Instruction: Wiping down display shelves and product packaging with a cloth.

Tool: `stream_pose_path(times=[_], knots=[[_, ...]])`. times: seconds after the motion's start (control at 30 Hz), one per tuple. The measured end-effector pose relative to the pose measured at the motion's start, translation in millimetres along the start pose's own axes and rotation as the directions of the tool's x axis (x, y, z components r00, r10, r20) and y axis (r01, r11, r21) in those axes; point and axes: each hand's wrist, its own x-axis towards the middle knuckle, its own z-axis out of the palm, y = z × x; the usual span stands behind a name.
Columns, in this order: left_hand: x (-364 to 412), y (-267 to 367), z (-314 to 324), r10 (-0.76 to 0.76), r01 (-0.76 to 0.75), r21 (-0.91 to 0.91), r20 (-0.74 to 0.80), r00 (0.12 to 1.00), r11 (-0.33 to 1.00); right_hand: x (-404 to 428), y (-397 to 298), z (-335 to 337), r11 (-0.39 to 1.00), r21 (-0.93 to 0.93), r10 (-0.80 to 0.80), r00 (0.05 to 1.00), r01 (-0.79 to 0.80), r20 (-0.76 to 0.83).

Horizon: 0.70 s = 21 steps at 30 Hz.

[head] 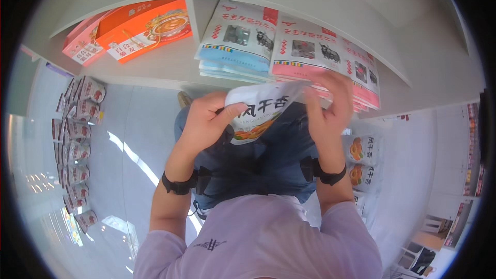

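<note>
A white printed stand-up pouch (259,114) with apricots pictured on its front is held tilted over my lap. My left hand (203,122) grips its left edge, the thumb lying across the front. At the upper right corner, my right hand (329,106) has that corner between thumb and fingers; motion blurs the fingertips. Just beyond my hands, flat packs with blue lower bands (234,60) and packs with pink lower bands (302,69) lie stacked on a pale shelf (155,71). My right fingers overlap the pink stack in view; whether they touch it, I cannot tell.
Orange gift box (135,35) and pink box (83,46) occupy the left shelf compartment, beyond an upright divider (188,11). Brown-and-white pouches (77,151) line the floor at left. More apricot pouches (360,162) lie on the floor at right. Distant shelving (471,155) stands far right.
</note>
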Motion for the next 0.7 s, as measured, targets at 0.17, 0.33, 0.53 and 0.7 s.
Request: stream_pose_path(times=[0.17, 0.33, 0.53, 0.7], knots=[[-2, -17, -8, -0.165, 0.156, -0.235, -0.022, 0.986, 0.959, -37, 23, -6, 0.944, 0.262, 0.209, 0.978, -0.203, 0.006], [5, -15, 5, -0.313, 0.21, -0.53, -0.112, 0.943, 0.822, -62, -2, 5, 0.833, 0.357, 0.235, 0.855, -0.423, 0.462], [11, -8, 39, -0.298, 0.188, -0.489, -0.157, 0.942, 0.852, -74, -25, 40, 0.73, 0.318, 0.332, 0.72, -0.605, 0.609], [12, -12, 46, -0.311, 0.197, -0.485, -0.167, 0.936, 0.852, -77, -13, 38, 0.815, 0.346, 0.242, 0.816, -0.464, 0.524]])
